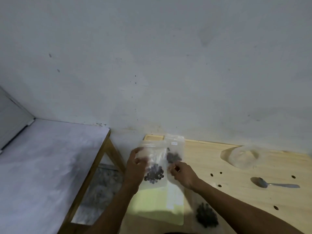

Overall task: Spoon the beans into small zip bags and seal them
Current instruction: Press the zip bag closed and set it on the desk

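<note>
The left hand (136,162) holds a clear zip bag (152,159) by its left edge, fingers and thumb curled round the plastic, so the bag hangs above the table's left end. A clump of dark beans (154,173) sits low inside it. The right hand (181,173) has its fingers bent at the lower edge of a second bag (174,149), which stands just right of and slightly behind the first; blur hides whether those fingers pinch the plastic or only touch it. This second bag also holds beans (173,157), and a small white label shows near its top.

Below both hands a pale green sheet (157,205) lies on the wooden table (219,196). A third heap of beans (206,215) lies near the front edge, just right of the sheet, under the right forearm; it seems to be in clear plastic, though that is hard to tell.

Farther right, a metal spoon (274,184) lies flat, bowl to the left, well apart from the hands. Beyond it, in a round hollow of the tabletop, sits a crumpled heap of clear plastic (243,157). Several small dark holes dot the wood.

To the left stands a separate white-topped table (42,166) with a wooden frame. A grey-white wall (152,65) fills the far side.
</note>
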The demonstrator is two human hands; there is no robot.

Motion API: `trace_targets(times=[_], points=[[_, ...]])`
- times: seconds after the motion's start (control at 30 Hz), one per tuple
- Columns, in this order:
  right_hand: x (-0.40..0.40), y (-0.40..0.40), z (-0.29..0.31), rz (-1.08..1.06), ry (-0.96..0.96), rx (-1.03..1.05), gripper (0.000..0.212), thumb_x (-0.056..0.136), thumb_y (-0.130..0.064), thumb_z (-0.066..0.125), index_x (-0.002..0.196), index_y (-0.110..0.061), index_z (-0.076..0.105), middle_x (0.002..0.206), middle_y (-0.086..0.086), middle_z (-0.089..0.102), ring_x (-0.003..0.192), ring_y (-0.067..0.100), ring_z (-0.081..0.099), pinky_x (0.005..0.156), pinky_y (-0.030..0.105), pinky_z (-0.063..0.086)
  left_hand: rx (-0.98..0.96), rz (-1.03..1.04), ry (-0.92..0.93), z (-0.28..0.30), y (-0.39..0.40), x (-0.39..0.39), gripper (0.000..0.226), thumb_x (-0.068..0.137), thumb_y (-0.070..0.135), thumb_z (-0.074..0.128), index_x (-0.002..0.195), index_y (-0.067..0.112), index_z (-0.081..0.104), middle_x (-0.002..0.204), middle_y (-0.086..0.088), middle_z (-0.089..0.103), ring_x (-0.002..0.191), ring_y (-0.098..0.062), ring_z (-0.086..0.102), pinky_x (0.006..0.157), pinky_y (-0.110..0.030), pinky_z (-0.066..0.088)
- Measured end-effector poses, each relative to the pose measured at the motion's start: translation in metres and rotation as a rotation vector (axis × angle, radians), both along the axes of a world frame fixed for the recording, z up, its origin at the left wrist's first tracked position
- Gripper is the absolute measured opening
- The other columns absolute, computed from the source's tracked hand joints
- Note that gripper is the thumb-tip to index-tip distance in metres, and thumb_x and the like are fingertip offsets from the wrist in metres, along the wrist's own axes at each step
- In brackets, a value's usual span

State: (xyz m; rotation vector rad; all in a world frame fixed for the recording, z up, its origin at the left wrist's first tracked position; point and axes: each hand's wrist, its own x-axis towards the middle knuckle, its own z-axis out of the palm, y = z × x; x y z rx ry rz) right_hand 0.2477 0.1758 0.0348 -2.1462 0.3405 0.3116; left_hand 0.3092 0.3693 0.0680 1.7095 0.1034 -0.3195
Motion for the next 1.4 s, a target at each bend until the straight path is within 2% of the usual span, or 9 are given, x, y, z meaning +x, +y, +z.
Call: trace_targets(times=[0.2,0.43,0.57,0.73,0.87,1.03,1.17,1.27,1.4], points=[[0.002,0.025,-0.031,0.475,0.000,-0.351,0.029,0.095,-0.022,0.047,0.118,-0.013,0.063,0.127,0.007,0.059,0.118,0.027,0.056,0.090,0.031,0.045,-0.123,0.167,0.056,0.006,0.035,0.009,0.041,0.090,-0.008,0.059,0.125,0.012,0.051,0.098,-0.012,0.066,0.069,-0.011,0.071,0.055,-0.023,0.056],[0.005,0.037,-0.046,0.546,-0.019,-0.539,0.019,0.089,-0.025,0.052,0.106,-0.021,0.061,0.122,0.009,0.057,0.107,0.032,0.056,0.083,0.034,0.047,-0.164,0.224,0.067,0.010,0.043,0.006,0.042,0.084,-0.001,0.068,0.112,0.028,0.055,0.109,-0.016,0.067,0.092,-0.030,0.069,0.064,-0.032,0.059],[0.008,0.039,-0.046,0.550,-0.022,-0.489,0.011,0.090,-0.025,0.055,0.098,-0.019,0.060,0.119,0.007,0.055,0.107,0.030,0.055,0.082,0.033,0.046,-0.224,0.225,0.091,0.011,0.037,0.009,0.041,0.088,0.001,0.065,0.122,0.020,0.053,0.107,-0.018,0.068,0.091,-0.032,0.072,0.075,-0.043,0.061],[0.009,0.021,-0.034,0.386,-0.005,-0.300,0.016,0.092,-0.033,0.051,0.084,-0.020,0.047,0.087,0.000,0.054,0.078,0.020,0.051,0.071,0.035,0.043,-0.237,0.181,0.075,0.017,0.024,0.016,0.041,0.091,0.001,0.062,0.127,0.019,0.052,0.104,-0.013,0.070,0.090,-0.030,0.073,0.077,-0.044,0.060],[0.017,-0.017,-0.001,0.199,-0.026,-0.141,0.013,0.087,-0.026,0.055,0.097,-0.021,0.062,0.092,-0.002,0.066,0.084,0.017,0.062,0.071,0.024,0.047,-0.225,0.138,0.016,0.025,0.008,0.025,0.039,0.092,-0.001,0.059,0.123,0.021,0.052,0.096,-0.014,0.072,0.078,-0.026,0.072,0.065,-0.033,0.059],[0.034,-0.050,0.062,-0.162,-0.184,0.149,0.012,0.092,-0.009,0.058,0.086,-0.015,0.066,0.080,-0.002,0.066,0.075,0.014,0.060,0.065,0.019,0.047,-0.156,0.054,-0.062,0.048,-0.029,0.031,0.041,0.085,-0.001,0.064,0.117,0.024,0.056,0.093,-0.015,0.068,0.077,-0.026,0.068,0.062,-0.034,0.059],[0.037,-0.051,0.108,-0.276,-0.329,0.342,0.010,0.092,-0.005,0.060,0.094,-0.010,0.069,0.077,0.005,0.061,0.068,0.012,0.056,0.059,0.012,0.045,0.009,-0.018,-0.209,0.061,-0.061,0.031,0.039,0.089,0.010,0.062,0.123,0.027,0.056,0.109,0.002,0.069,0.094,-0.013,0.067,0.075,-0.027,0.055],[0.038,-0.048,0.122,-0.332,-0.398,0.337,0.005,0.088,-0.008,0.068,0.089,-0.011,0.071,0.072,-0.004,0.064,0.065,0.006,0.058,0.063,0.015,0.048,-0.007,-0.116,-0.252,0.069,-0.082,0.025,0.036,0.093,0.017,0.062,0.127,0.029,0.054,0.114,0.006,0.068,0.098,-0.009,0.068,0.083,-0.030,0.058],[0.035,-0.052,0.126,-0.401,-0.490,0.205,0.005,0.086,-0.011,0.071,0.086,-0.016,0.073,0.077,-0.006,0.070,0.068,-0.002,0.060,0.066,0.011,0.048,-0.072,-0.177,-0.249,0.079,-0.100,0.014,0.037,0.095,0.018,0.062,0.129,0.030,0.051,0.111,0.013,0.068,0.092,0.004,0.067,0.070,-0.010,0.051]])
